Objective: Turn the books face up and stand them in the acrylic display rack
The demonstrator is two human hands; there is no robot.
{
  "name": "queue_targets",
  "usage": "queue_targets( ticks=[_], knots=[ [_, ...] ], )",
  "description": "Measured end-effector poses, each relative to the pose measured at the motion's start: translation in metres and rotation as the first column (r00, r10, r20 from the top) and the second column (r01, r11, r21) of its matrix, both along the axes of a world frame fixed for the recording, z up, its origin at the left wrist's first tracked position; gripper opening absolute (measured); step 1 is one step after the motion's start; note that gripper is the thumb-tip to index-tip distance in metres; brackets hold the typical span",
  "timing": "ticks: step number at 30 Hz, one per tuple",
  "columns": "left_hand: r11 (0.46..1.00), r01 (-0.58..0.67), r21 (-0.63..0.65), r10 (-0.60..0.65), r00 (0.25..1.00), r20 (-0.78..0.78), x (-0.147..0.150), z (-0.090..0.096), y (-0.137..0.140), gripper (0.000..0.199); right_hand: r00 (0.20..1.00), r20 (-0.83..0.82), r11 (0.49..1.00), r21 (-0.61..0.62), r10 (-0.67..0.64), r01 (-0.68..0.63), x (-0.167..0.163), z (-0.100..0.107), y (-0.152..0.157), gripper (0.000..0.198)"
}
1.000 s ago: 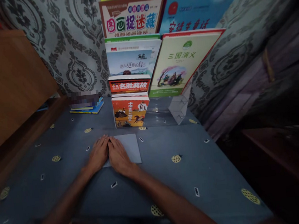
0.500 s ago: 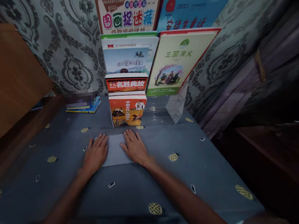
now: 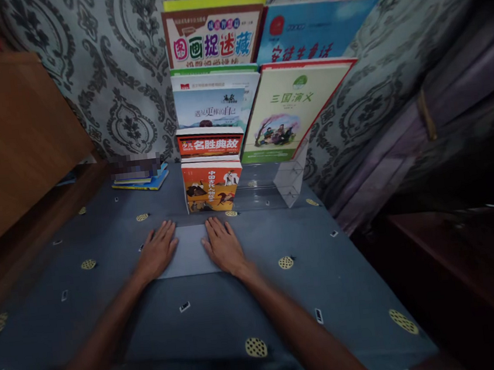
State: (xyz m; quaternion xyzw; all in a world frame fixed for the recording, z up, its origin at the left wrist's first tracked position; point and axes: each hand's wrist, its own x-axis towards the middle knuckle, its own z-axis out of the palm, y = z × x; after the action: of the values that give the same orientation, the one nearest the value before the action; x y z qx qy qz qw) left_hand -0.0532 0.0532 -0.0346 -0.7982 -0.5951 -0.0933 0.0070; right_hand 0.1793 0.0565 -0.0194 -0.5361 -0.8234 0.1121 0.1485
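Grey sheet (image 3: 188,251), flat on the table (image 3: 216,315), looked smoothed already — left hand (image 3: 157,254) and right hand (image 3: 226,249) lay palm-down over its ends, gripping nothing, yet to lift.

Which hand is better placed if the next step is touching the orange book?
Probably the right hand: it rests on the grey sheet, directly before the orange book; the left hand lies farther left.

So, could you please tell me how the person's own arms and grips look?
The left grip and the right grip are bare hands, with no glove or ring visible. The left forearm and right forearm narrow towards the grips; no sleeve, watch or bracelet shows along them. Near the bottom edge, blur hides detail.
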Motion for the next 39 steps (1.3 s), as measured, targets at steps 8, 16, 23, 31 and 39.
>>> queue_targets(
  ticks=[8,16,23,31,39],
  knots=[
    [0.998,-0.062,0.03,0.063,0.997,-0.046,-0.015,0.002,-0.01,0.056,0.999,0.044,1.0,-0.023,-0.01,0.011,0.003,0.005,-0.01,0.06],
    [0.996,-0.025,0.09,0.026,1.0,-0.005,-0.009,-0.002,-0.041,0.054,0.994,0.085,0.997,-0.035,0.069,-0.066,0.017,0.008,-0.046,0.066],
    [0.975,0.123,0.183,-0.134,0.99,0.048,-0.005,-0.004,-0.074,0.048,0.953,0.094,0.953,-0.123,0.288,-0.276,0.043,0.014,-0.087,0.112],
    [0.971,0.199,0.133,-0.2,0.98,-0.009,0.0,0.007,-0.104,0.063,0.913,0.162,0.927,-0.071,0.374,-0.367,0.051,0.022,-0.102,0.095],
    [0.944,0.331,-0.013,-0.331,0.94,-0.083,0.002,0.014,-0.119,0.09,0.803,0.41,0.858,0.086,0.433,-0.507,0.037,0.032,-0.112,0.064]
  ],
)
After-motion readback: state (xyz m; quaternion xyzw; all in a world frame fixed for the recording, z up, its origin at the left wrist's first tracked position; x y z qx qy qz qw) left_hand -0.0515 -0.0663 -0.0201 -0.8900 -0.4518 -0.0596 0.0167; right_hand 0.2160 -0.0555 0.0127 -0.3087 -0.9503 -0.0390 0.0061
